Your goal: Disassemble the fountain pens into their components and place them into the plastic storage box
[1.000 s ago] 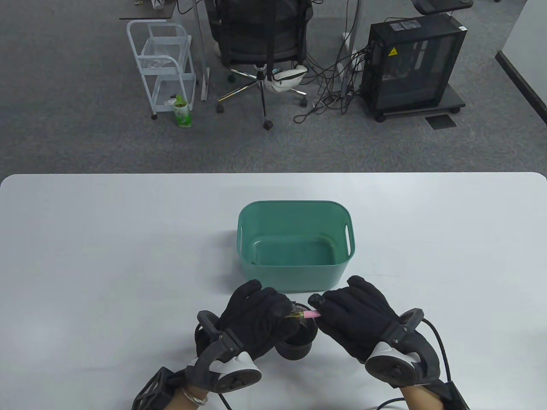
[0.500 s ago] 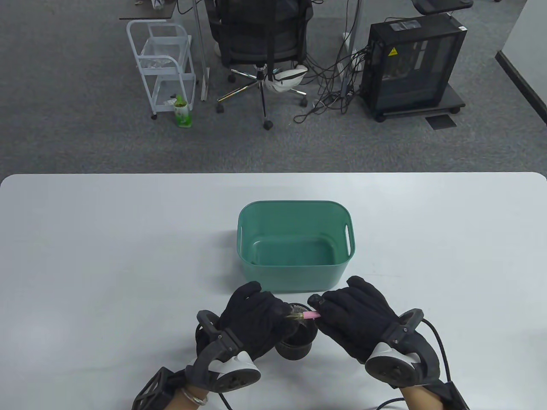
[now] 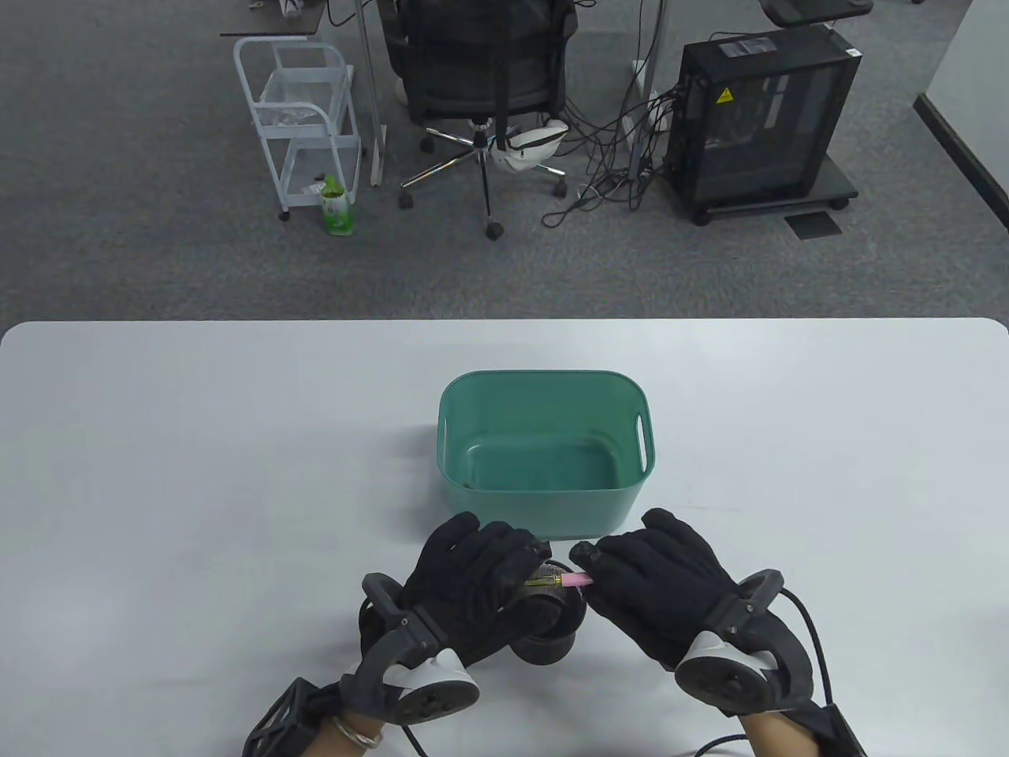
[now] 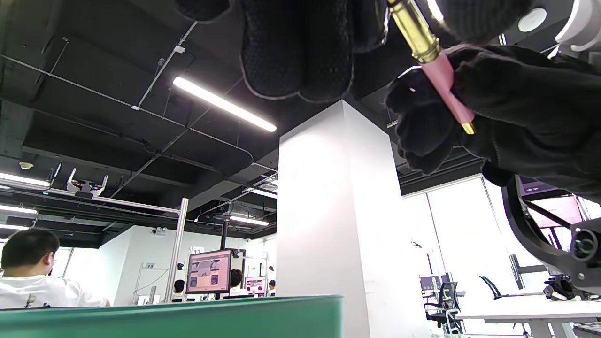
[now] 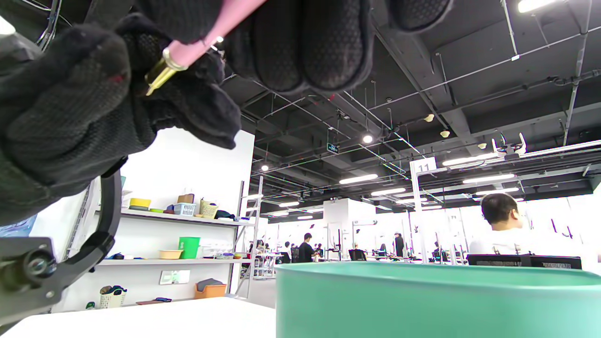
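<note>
Both gloved hands meet at the near middle of the white table [image 3: 197, 441], just nearer than the green box [image 3: 544, 505]. Between them lies a pen [image 3: 561, 583], roughly level and running left to right: a gold section on its left, a pink barrel on its right. The left hand [image 3: 473, 587] has its fingers curled round the gold end, and the right hand [image 3: 658, 587] pinches the pink end between thumb and fingers. The left wrist view shows the same pen [image 4: 434, 65] from below, gold part at the top under the left fingers [image 4: 296, 51], pink barrel gripped by the right hand [image 4: 512, 112]. In the right wrist view the pink barrel runs up under the right fingers [image 5: 310, 42] while the left hand [image 5: 70, 108] closes on the gold part. Directly below the pen stands a black round cup [image 3: 552, 631], partly hidden by the left hand; what it holds cannot be seen. The box sits upright and open, with slot handles in its left and right walls, apart from both hands. On the floor beyond the table stand a chair [image 3: 481, 71], a white cart [image 3: 303, 118] and a black computer case [image 3: 761, 118].
</note>
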### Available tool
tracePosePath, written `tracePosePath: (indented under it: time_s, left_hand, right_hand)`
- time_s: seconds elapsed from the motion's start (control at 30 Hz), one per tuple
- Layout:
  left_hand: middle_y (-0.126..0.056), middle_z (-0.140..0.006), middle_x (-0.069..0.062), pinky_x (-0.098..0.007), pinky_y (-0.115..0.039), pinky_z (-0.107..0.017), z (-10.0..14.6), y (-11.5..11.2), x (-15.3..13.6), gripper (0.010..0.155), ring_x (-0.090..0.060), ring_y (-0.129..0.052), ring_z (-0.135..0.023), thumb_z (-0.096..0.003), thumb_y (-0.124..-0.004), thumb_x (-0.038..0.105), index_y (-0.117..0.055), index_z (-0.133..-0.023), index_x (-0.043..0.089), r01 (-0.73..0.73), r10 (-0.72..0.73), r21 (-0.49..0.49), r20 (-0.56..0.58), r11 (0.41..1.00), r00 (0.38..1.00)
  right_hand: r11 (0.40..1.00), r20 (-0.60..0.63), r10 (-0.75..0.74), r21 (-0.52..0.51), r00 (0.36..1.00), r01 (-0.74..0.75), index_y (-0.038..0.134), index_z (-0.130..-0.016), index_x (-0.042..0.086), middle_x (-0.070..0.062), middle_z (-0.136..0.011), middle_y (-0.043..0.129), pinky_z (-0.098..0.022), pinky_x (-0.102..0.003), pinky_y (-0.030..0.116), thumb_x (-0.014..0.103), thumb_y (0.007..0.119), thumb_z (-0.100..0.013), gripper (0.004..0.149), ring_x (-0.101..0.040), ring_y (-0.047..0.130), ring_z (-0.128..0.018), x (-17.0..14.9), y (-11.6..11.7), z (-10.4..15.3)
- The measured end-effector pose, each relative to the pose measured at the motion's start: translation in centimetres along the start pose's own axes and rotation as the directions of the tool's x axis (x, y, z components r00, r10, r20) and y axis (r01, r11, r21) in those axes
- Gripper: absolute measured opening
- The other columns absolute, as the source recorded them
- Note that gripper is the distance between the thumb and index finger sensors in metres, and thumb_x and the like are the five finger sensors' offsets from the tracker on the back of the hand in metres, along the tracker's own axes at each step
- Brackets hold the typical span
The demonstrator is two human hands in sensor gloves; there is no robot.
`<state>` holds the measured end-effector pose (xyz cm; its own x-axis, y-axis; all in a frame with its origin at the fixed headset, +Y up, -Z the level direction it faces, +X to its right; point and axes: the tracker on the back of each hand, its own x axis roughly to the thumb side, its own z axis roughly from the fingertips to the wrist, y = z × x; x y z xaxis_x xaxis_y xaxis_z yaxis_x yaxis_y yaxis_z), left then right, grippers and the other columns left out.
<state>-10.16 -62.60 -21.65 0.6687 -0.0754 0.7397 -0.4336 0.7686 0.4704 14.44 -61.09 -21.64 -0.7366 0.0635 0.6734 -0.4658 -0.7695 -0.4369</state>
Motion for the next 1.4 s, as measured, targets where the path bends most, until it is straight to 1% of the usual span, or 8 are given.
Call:
tracePosePath:
  time_s: [0.23, 0.3, 0.57, 0.67, 0.77, 0.93, 1.17, 1.4]
  left_hand:
    - [-0.085, -0.099, -0.002, -0.054, -0.052, -0.083, -0.01, 0.05, 0.07, 0.051, -0.024, -0.085, -0.090, -0.0640, -0.071, 0.050, -0.062, -0.101, 0.016, 0.014, -0.014, 0.007, -0.002, 1.000, 1.000]
    - [-0.087, -0.096, -0.002, -0.053, -0.053, -0.083, -0.02, 0.03, 0.10, 0.046, -0.023, -0.087, -0.087, -0.0646, -0.071, 0.048, -0.065, -0.098, 0.017, 0.017, -0.017, 0.008, -0.002, 1.000, 1.000]
    - [-0.094, -0.088, -0.001, -0.053, -0.056, -0.081, -0.06, -0.06, 0.11, 0.040, -0.023, -0.092, -0.080, -0.0657, -0.067, 0.047, -0.073, -0.092, 0.017, 0.013, -0.013, 0.003, -0.002, 1.000, 1.000]
    - [-0.094, -0.089, -0.002, -0.053, -0.056, -0.081, -0.07, -0.08, 0.08, 0.042, -0.024, -0.092, -0.081, -0.0659, -0.065, 0.049, -0.074, -0.094, 0.018, 0.014, -0.014, -0.001, -0.006, 1.000, 1.000]
    - [-0.090, -0.095, -0.003, -0.053, -0.055, -0.082, -0.05, -0.03, 0.03, 0.049, -0.024, -0.089, -0.086, -0.0653, -0.067, 0.050, -0.068, -0.103, 0.018, 0.009, -0.009, 0.006, -0.009, 1.000, 1.000]
    - [-0.090, -0.094, -0.002, -0.053, -0.054, -0.082, -0.04, -0.02, 0.13, 0.045, -0.024, -0.089, -0.085, -0.0656, -0.067, 0.048, -0.069, -0.099, 0.018, 0.011, -0.011, 0.013, 0.001, 1.000, 1.000]
    - [-0.092, -0.091, -0.003, -0.054, -0.055, -0.081, -0.03, -0.04, 0.08, 0.044, -0.025, -0.090, -0.083, -0.0658, -0.063, 0.050, -0.072, -0.096, 0.019, 0.006, -0.006, 0.008, 0.003, 1.000, 1.000]
    - [-0.097, -0.083, -0.002, -0.053, -0.058, -0.080, 0.00, -0.07, 0.00, 0.046, -0.024, -0.095, -0.076, -0.0660, -0.061, 0.050, -0.078, -0.092, 0.016, -0.001, 0.001, 0.008, 0.000, 1.000, 1.000]
  right_hand:
    - [1.000, 0.000, 0.001, 0.001, 1.000, -0.001, 0.083, -0.094, 0.030, 0.006, -0.086, 0.086, -0.078, -0.049, 0.059, 0.049, 0.069, -0.056, 0.044, -0.013, 0.087, -0.076, -0.01, 0.00, -0.01]
    - [1.000, 0.000, 0.001, 0.000, 1.000, -0.001, 0.083, -0.094, 0.030, 0.005, -0.086, 0.086, -0.078, -0.049, 0.059, 0.049, 0.069, -0.056, 0.044, -0.013, 0.087, -0.076, -0.01, 0.00, -0.01]
    - [1.000, 0.001, -0.008, -0.005, 1.000, 0.008, 0.083, -0.094, 0.030, 0.006, -0.087, 0.086, -0.078, -0.049, 0.059, 0.049, 0.069, -0.056, 0.044, -0.013, 0.087, -0.076, -0.10, 0.06, 0.06]
    - [1.000, 0.000, -0.005, -0.005, 1.000, 0.005, 0.083, -0.094, 0.030, 0.006, -0.086, 0.086, -0.078, -0.049, 0.059, 0.049, 0.069, -0.056, 0.044, -0.013, 0.087, -0.076, -0.13, 0.03, 0.08]
    - [1.000, 0.000, -0.001, -0.004, 1.000, 0.001, 0.083, -0.094, 0.030, 0.006, -0.086, 0.086, -0.078, -0.049, 0.059, 0.049, 0.069, -0.056, 0.044, -0.013, 0.087, -0.076, -0.13, 0.04, 0.10]
    - [1.000, 0.000, -0.001, -0.001, 1.000, 0.001, 0.083, -0.094, 0.030, 0.005, -0.086, 0.086, -0.078, -0.048, 0.059, 0.049, 0.069, -0.056, 0.044, -0.013, 0.087, -0.076, -0.12, 0.07, 0.09]
    - [1.000, 0.002, -0.002, 0.002, 1.000, 0.002, 0.083, -0.094, 0.030, 0.005, -0.086, 0.086, -0.078, -0.049, 0.059, 0.049, 0.069, -0.056, 0.044, -0.013, 0.087, -0.076, -0.12, 0.11, 0.07]
    - [1.000, 0.003, -0.002, 0.002, 1.000, 0.002, 0.083, -0.093, 0.030, 0.006, -0.086, 0.086, -0.078, -0.049, 0.059, 0.049, 0.069, -0.056, 0.044, -0.013, 0.087, -0.076, -0.09, 0.14, 0.05]
